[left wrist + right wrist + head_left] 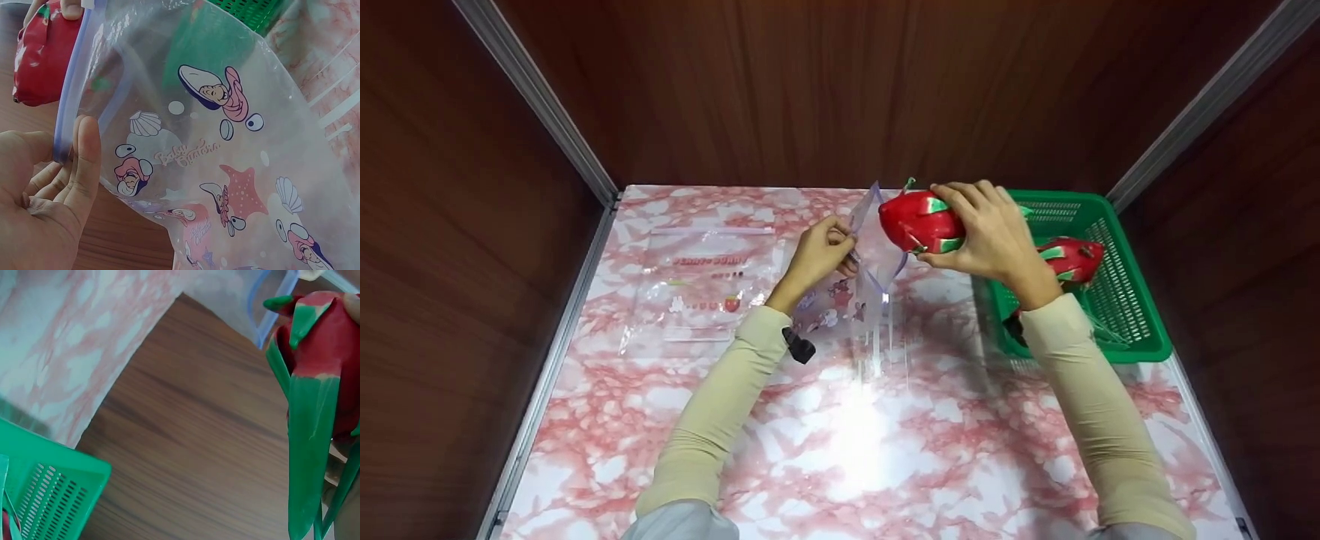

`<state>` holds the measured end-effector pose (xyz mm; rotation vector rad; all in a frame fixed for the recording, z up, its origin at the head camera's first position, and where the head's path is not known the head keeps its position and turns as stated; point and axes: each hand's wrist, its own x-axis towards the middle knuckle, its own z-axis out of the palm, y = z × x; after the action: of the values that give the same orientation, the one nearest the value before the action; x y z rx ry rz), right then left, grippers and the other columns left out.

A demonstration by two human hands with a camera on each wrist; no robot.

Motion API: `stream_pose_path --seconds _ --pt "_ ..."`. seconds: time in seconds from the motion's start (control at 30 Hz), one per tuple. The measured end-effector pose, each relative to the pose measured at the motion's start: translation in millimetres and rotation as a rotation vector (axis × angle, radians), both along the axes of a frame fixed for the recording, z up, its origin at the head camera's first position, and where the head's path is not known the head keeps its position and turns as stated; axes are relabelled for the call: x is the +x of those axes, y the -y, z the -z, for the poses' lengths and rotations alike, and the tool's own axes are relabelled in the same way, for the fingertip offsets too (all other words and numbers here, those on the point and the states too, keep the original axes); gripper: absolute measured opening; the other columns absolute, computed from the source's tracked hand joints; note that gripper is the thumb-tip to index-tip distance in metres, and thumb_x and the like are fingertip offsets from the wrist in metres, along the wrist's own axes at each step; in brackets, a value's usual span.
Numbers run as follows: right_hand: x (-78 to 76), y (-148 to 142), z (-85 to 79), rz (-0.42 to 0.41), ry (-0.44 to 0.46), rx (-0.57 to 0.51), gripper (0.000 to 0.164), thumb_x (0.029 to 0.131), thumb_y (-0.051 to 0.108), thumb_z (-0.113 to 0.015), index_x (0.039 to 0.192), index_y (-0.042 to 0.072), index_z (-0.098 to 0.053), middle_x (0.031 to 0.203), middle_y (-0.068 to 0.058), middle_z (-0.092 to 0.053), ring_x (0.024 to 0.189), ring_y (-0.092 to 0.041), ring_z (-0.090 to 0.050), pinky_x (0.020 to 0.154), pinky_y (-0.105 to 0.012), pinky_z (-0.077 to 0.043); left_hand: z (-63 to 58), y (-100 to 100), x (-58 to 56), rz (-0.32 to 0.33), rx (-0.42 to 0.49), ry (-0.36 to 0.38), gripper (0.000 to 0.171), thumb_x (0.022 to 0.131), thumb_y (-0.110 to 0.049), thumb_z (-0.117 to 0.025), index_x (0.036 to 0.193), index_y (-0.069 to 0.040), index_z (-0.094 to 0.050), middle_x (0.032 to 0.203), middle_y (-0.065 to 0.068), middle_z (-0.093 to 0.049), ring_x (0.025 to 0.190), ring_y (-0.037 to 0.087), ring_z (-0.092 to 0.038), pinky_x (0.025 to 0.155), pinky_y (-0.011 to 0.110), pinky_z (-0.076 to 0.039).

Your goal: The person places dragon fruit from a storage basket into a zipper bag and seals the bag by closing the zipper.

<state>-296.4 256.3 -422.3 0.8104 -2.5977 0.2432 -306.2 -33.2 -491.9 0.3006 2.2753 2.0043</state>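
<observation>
My left hand [823, 251] pinches the purple zip edge of a clear zip bag [825, 315], whose mouth gapes toward the right. In the left wrist view, cartoon oysters, shells and a starfish are printed on the bag [225, 140]. With my right hand [994, 229] I grip a red toy dragon fruit [915, 221] with green scales, its tip right at the bag's mouth. Long green scales of this dragon fruit [314, 439] hang down in the right wrist view, where the palm is mostly hidden behind it.
On the right, a green plastic basket [1156, 341] holds another dragon fruit [1076, 259], partly covered by my right forearm. A second clear zip bag [705, 281] lies flat on the pink marbled table [780, 450] at left. Brown wooden panels [810, 90] enclose the back and sides.
</observation>
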Motion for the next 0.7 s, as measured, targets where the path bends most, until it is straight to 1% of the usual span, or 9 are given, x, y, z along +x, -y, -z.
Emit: stream_pose_path --seconds 0.1,0.27,0.33,0.43,0.5,0.63,0.7 --pt "-0.4 2 0.1 -0.019 -0.017 -0.002 0.099 0.073 0.062 -0.088 0.154 0.017 -0.053 0.145 -0.014 -0.063 0.125 -0.037 -0.057 0.101 -0.060 -0.056 -0.8 -1 0.6 0.000 -0.003 0.003 0.006 0.103 -0.003 -0.061 0.107 0.001 -0.061 0.072 0.004 -0.070 0.053 0.013 -0.069 0.059 0.041 -0.068" --pt "-1.1 5 3.7 -0.038 -0.027 -0.002 0.099 0.072 0.062 -0.089 0.152 0.015 -0.055 0.142 -0.014 -0.065 0.123 -0.037 -0.058 0.101 -0.060 -0.055 -1.6 -2 1.2 0.007 0.007 -0.001 0.005 0.103 -0.002 -0.061 0.107 0.001 -0.061 0.073 0.004 -0.070 0.053 0.013 -0.068 0.064 0.051 -0.068" --pt "-1.0 6 5.3 -0.034 -0.023 0.002 0.098 0.071 0.063 -0.089 0.151 0.016 -0.056 0.141 -0.014 -0.065 0.123 -0.037 -0.058 0.102 -0.060 -0.056 -2.0 -3 1.3 0.011 0.010 -0.005 0.004 0.103 -0.002 -0.061 0.107 0.001 -0.061 0.072 0.004 -0.069 0.053 0.013 -0.068 0.062 0.050 -0.068" --pt "-0.4 7 7.4 -0.027 -0.015 0.012 0.098 0.072 0.065 -0.087 0.151 0.017 -0.055 0.141 -0.015 -0.066 0.123 -0.037 -0.058 0.103 -0.060 -0.056 -2.3 -3 1.2 0.013 0.007 -0.010 0.004 0.103 -0.002 -0.061 0.106 0.001 -0.061 0.071 0.004 -0.069 0.053 0.013 -0.068 0.057 0.041 -0.067" --pt "0.0 8 8.5 -0.022 -0.013 0.020 0.098 0.073 0.065 -0.086 0.152 0.017 -0.055 0.141 -0.014 -0.065 0.124 -0.036 -0.058 0.104 -0.060 -0.056 -2.5 -3 1.2 0.013 0.004 -0.009 0.004 0.103 -0.002 -0.061 0.106 0.000 -0.061 0.070 0.004 -0.069 0.053 0.013 -0.068 0.055 0.037 -0.067" --pt "0.7 10 10.8 -0.026 -0.005 0.031 0.097 0.073 0.065 -0.087 0.151 0.017 -0.055 0.143 -0.013 -0.064 0.125 -0.037 -0.058 0.106 -0.061 -0.055 -2.7 -4 1.5 0.012 0.001 -0.005 0.004 0.103 -0.003 -0.061 0.106 0.000 -0.059 0.072 0.003 -0.069 0.053 0.012 -0.068 0.059 0.044 -0.068" --pt "1.0 12 12.0 -0.026 0.006 0.038 0.097 0.073 0.065 -0.087 0.151 0.017 -0.055 0.144 -0.013 -0.064 0.128 -0.037 -0.057 0.109 -0.062 -0.054 -2.7 -4 2.0 0.015 0.002 -0.006 0.004 0.104 -0.003 -0.060 0.106 0.000 -0.059 0.073 0.003 -0.069 0.053 0.011 -0.068 0.060 0.044 -0.068"
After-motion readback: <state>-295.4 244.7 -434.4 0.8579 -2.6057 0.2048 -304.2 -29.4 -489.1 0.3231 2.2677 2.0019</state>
